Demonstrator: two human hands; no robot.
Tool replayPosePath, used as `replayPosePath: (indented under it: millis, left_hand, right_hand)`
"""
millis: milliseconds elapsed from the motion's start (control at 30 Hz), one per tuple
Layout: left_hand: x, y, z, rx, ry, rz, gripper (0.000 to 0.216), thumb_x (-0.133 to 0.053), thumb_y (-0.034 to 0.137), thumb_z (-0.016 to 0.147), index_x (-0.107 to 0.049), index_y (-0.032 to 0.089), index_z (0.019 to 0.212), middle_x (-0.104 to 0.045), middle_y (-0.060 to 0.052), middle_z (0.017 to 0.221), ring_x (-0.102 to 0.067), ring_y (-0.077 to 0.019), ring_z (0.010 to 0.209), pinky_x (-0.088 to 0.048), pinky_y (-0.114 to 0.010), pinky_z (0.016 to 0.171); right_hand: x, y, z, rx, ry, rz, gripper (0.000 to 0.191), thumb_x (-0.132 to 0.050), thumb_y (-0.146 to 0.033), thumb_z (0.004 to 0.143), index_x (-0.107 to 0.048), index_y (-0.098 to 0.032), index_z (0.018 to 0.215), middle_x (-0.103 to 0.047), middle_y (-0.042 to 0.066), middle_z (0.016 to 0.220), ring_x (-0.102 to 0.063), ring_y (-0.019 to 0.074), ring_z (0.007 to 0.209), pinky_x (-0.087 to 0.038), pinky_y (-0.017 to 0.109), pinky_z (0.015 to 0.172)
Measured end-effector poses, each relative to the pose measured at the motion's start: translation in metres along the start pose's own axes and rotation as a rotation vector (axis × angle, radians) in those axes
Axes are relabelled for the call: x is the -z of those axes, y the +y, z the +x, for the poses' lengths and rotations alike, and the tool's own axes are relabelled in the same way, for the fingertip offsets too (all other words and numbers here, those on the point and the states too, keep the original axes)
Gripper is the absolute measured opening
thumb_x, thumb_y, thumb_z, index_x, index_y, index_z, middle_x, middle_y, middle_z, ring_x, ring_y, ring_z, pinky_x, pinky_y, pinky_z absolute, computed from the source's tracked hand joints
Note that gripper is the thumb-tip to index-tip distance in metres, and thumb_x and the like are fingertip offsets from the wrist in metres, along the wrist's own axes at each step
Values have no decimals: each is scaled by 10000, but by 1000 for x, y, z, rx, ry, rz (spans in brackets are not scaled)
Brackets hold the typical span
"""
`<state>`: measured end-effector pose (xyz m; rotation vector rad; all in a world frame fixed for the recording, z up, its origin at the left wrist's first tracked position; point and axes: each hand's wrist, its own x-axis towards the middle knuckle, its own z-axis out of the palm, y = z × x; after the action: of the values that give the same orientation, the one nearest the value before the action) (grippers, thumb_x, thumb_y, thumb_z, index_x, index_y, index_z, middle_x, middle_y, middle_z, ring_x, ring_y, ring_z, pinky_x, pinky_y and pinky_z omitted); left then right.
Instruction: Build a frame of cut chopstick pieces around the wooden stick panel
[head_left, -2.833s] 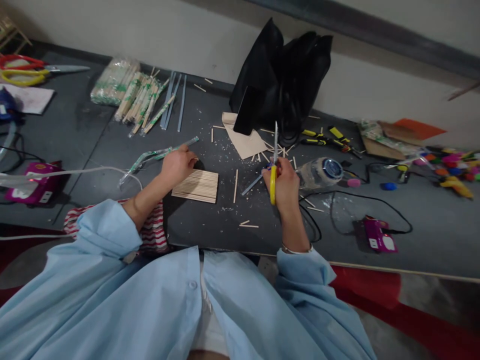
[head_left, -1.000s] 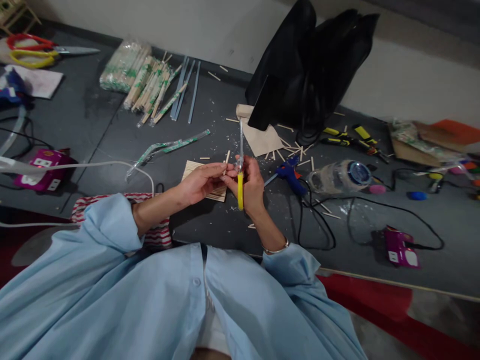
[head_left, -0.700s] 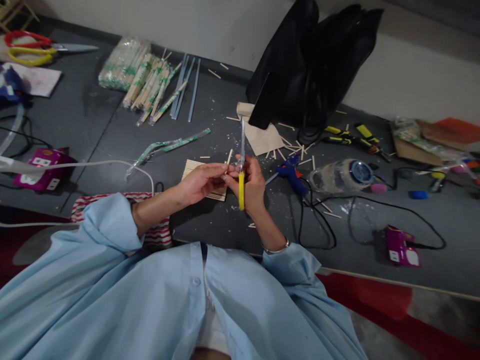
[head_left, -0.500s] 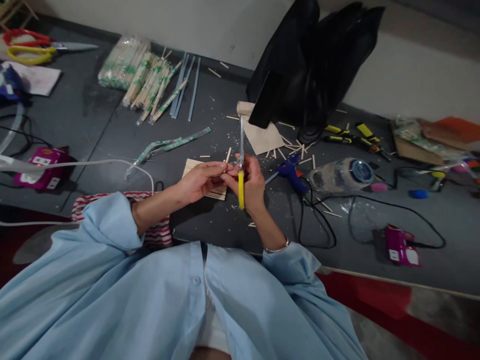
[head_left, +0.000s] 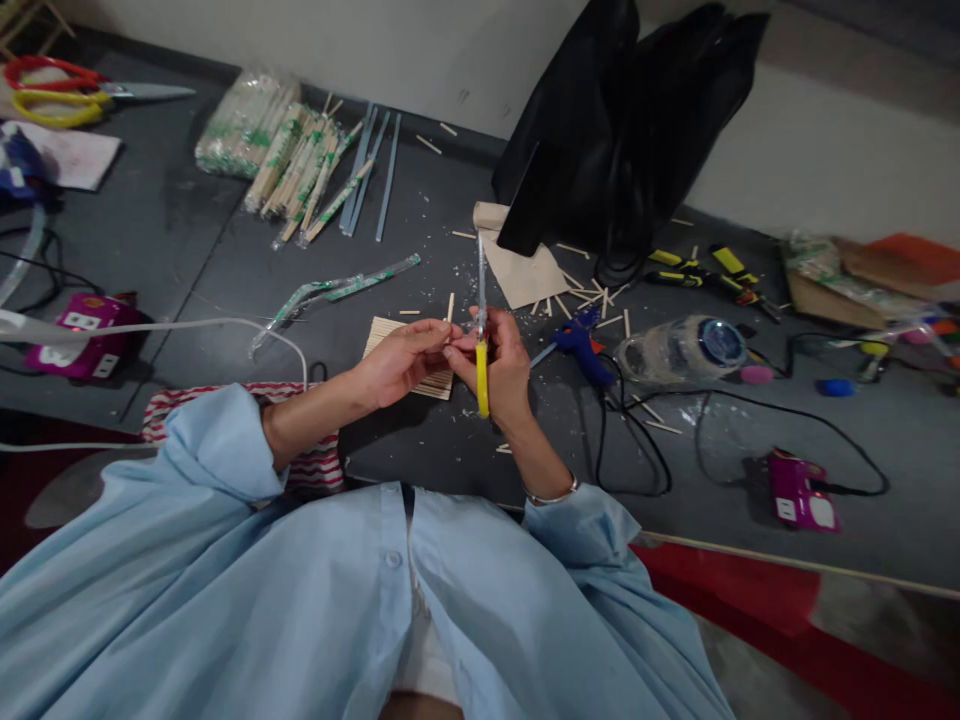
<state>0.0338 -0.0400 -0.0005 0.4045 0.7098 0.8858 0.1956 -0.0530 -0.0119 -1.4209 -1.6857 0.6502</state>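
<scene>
Both hands meet above the table's near edge. Right hand (head_left: 504,372) is closed around yellow-handled scissors (head_left: 481,375), blades pointing far. Left hand (head_left: 403,360) pinches a short stick (head_left: 451,307) just left of the blades, over a stick mat (head_left: 377,334). A glue gun (head_left: 578,345) lies to the right.

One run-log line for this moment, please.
left hand: pinching thin wooden stick | right hand: gripping yellow-handled scissors, blades up | beneath: flat wooden stick mat
</scene>
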Motion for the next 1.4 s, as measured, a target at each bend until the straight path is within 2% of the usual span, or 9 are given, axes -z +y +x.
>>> replayPosePath:
  millis: [167, 633, 767, 867, 933, 1033, 1167, 1267, 1400]
  left_hand:
    - [-3, -1, -1, -12, 27, 16, 108, -755, 229, 839, -702, 140, 808, -718, -12, 814, -673, -93, 725, -525, -212, 745]
    - [-4, -1, -2, 17, 15, 10, 104, -739, 199, 841, -705, 118, 787, -732, -31, 785, -680, -100, 682, -532, -211, 703]
    - [-5, -1, -2, -106, 38, 82, 127, -774, 210, 819, -692, 131, 764, -733, -13, 806, -691, -98, 717, -545, -224, 743]
    - [-7, 3, -3, -236, 38, 171, 139, -775, 226, 825, -687, 133, 770, -726, -6, 784, -698, -104, 716, -556, -251, 781]
    - [-8, 7, -4, -277, 42, 231, 135, -762, 233, 841, -684, 134, 792, -731, -14, 789, -706, -111, 711, -559, -262, 786]
    - [-9, 12, -5, -301, 65, 295, 134, -747, 242, 861, -674, 136, 824, -745, -34, 823, -721, -121, 724, -556, -263, 784]
    - [-9, 13, -7, -316, 64, 355, 127, -739, 237, 869, -673, 133, 839, -744, -48, 813, -720, -121, 706, -546, -246, 752]
    - [-9, 13, -7, -329, 58, 433, 104, -732, 209, 868, -675, 134, 824, -729, -40, 765, -714, -123, 687, -532, -239, 734]
    - [-9, 14, -9, -377, 65, 594, 80, -706, 145, 867, -707, 147, 787, -706, -24, 719, -684, -121, 663, -480, -222, 697]
  right_hand:
    - [-3, 1, 0, -34, -10, 18, 590, -754, -456, 772, -519, -241, 1269, -691, 91, 1136, -688, 246, 988, -571, 411, 873]
    - [-5, -2, -2, -13, 3, 8, 528, -717, -421, 787, -535, -243, 1251, -694, 57, 1069, -672, 218, 941, -549, 382, 863]
    - [-3, -7, 1, -38, -20, 69, 531, -737, -470, 775, -539, -253, 1218, -691, 48, 1064, -676, 208, 900, -561, 374, 843]
    - [8, -13, 3, -64, -20, 126, 508, -699, -530, 808, -535, -248, 1198, -673, 21, 921, -662, 190, 787, -567, 354, 776]
    - [21, -17, 1, -75, -22, 71, 470, -666, -551, 834, -543, -253, 1176, -645, 3, 849, -638, 183, 737, -558, 349, 750]
    - [44, -22, -6, -66, -101, -51, 461, -668, -570, 829, -549, -255, 1144, -632, 2, 845, -610, 175, 710, -535, 335, 711]
    - [64, -26, -22, -96, -303, -128, 473, -688, -539, 825, -527, -245, 1159, -656, 14, 877, -631, 178, 721, -509, 313, 682]
    - [66, -28, -28, -141, -408, -179, 455, -662, -530, 844, -525, -238, 1164, -638, -7, 793, -614, 173, 667, -477, 294, 637]
    - [60, -28, -26, -110, -405, -258, 440, -654, -525, 847, -543, -236, 1160, -624, -14, 763, -570, 163, 631, -424, 275, 596]
